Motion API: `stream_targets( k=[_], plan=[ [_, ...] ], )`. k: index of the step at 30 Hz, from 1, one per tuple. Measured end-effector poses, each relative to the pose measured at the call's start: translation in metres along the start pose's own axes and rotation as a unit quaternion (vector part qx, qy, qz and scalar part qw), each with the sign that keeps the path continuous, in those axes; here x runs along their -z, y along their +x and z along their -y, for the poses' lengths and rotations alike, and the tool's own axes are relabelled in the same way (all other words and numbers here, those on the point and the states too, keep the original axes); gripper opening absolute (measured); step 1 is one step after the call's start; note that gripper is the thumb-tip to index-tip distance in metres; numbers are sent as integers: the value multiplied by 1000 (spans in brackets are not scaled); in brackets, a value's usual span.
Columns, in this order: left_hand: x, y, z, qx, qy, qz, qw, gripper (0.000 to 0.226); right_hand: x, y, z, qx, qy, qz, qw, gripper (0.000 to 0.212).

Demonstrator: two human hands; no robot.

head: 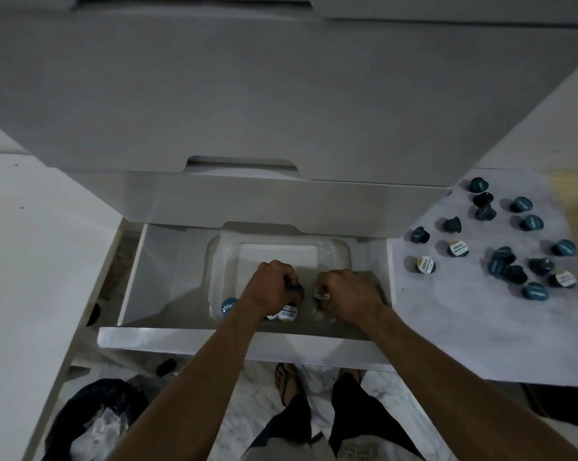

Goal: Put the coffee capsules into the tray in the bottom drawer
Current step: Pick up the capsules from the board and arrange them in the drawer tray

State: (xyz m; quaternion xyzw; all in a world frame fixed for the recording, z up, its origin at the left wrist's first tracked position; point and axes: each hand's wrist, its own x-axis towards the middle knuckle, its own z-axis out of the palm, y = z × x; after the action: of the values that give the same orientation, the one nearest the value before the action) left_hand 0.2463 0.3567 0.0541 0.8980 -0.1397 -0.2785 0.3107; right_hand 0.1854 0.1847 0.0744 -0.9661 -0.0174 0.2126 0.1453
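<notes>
Both my hands were down in the clear tray (339, 252) in the open bottom drawer (234, 341). My left hand (271, 287) held a dark capsule (295, 289). My right hand (347, 296) curled round what looked like another capsule (321, 296). More capsules (513, 241) lay far right.

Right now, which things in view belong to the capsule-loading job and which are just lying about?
Job:
clear tray in the open bottom drawer
left hand and right hand, each gripping capsules
capsules in tray
loose capsules on the sheet

Lying about:
dark bag on the floor
small dark object under the drawer
</notes>
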Motion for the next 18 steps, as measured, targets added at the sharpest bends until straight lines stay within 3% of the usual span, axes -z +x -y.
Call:
stream_targets(
  k=[5,8,18],
  plan=[
    [-3,1,-2,-17,14,13,1000,18,-1,-2,-3,9,18,-29,999,17],
    [-5,1,-2,-21,39,32,999,24,-3,-4,-3,23,11,-39,999,27],
    [-8,1,-5,-45,90,86,991,32,-6,-9,-8,31,8,25,999,21]
  ],
)
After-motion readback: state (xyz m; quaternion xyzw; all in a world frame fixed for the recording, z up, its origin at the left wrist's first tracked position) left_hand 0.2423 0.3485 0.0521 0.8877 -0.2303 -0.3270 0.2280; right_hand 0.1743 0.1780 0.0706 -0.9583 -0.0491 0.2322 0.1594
